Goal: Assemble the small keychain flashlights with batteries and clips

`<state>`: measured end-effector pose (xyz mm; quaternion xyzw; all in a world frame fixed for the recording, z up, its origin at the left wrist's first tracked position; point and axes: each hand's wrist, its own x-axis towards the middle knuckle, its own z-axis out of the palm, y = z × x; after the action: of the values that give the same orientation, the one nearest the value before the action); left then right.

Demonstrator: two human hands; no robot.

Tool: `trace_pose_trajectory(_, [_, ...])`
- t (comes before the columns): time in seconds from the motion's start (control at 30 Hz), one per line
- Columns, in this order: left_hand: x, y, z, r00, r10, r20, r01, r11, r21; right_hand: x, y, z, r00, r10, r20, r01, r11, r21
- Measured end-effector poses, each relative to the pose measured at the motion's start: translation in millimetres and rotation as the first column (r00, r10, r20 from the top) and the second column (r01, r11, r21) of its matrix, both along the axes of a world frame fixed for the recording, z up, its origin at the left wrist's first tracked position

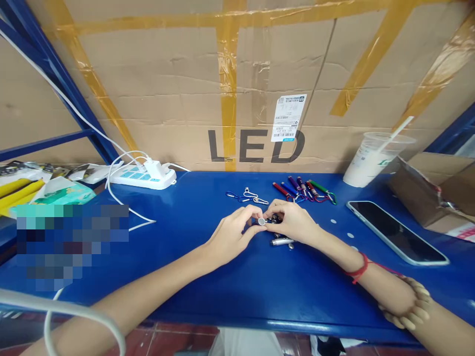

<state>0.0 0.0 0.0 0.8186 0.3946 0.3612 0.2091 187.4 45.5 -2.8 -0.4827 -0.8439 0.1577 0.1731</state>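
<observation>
My left hand and my right hand meet above the blue table, fingertips closed in a pinch. Between them is a small round piece with a pale face and a silver rim, gripped from both sides. Small dark and shiny metal parts lie behind and under the right fingers, partly hidden. Just below the right hand rests a silver tube, with a tiny metal part beside it. Beyond the hands are a blue carabiner clip and silver clips with chain.
Several coloured mini flashlights with carabiners lie behind the right hand. To the right are small pale discs, a phone, a tilted drink cup and an open carton. A power strip with white cables stands left. A large cardboard box backs the table.
</observation>
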Motion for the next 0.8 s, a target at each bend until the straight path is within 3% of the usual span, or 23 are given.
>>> trace_pose_trajectory(0.1, [0.9, 0.4, 1.7, 0.994, 0.071, 0.086, -0.074, 0.997, 0.028, -0.8, -0.1, -0.7, 0.999, -0.003, -0.038, 0.002, 0.999, -0.037])
trace_pose_trajectory(0.23, [0.6, 2.6, 5.2, 0.974, 0.147, 0.171, -0.150, 0.989, 0.009, -0.6, -1.6, -0.7, 0.997, 0.039, -0.068, -0.037, 0.999, 0.035])
trace_pose_trajectory(0.33, [0.6, 5.2, 3.9, 0.964, 0.193, 0.185, -0.189, 0.981, -0.039, -0.5, -5.6, 2.1, 0.984, 0.078, -0.159, -0.041, 0.974, 0.225])
trace_pose_trajectory(0.43, [1.5, 6.5, -0.2, 0.963, 0.210, 0.170, -0.202, 0.977, -0.065, -1.6, -13.2, 7.9, 0.933, 0.115, -0.342, 0.065, 0.878, 0.474])
trace_pose_trajectory(0.5, [2.4, 5.6, -2.3, 0.965, 0.206, 0.162, -0.197, 0.978, -0.067, -3.6, -18.9, 11.6, 0.899, 0.180, -0.399, 0.087, 0.820, 0.566])
trace_pose_trajectory(0.67, [4.9, 0.2, -0.5, 0.970, 0.133, 0.203, -0.118, 0.989, -0.087, -9.0, -26.0, 13.0, 0.873, 0.360, -0.328, -0.096, 0.788, 0.608])
trace_pose_trajectory(0.8, [6.1, -1.4, 1.5, 0.954, 0.115, 0.278, -0.088, 0.990, -0.108, -8.3, -24.5, 11.0, 0.878, 0.335, -0.341, -0.070, 0.796, 0.601])
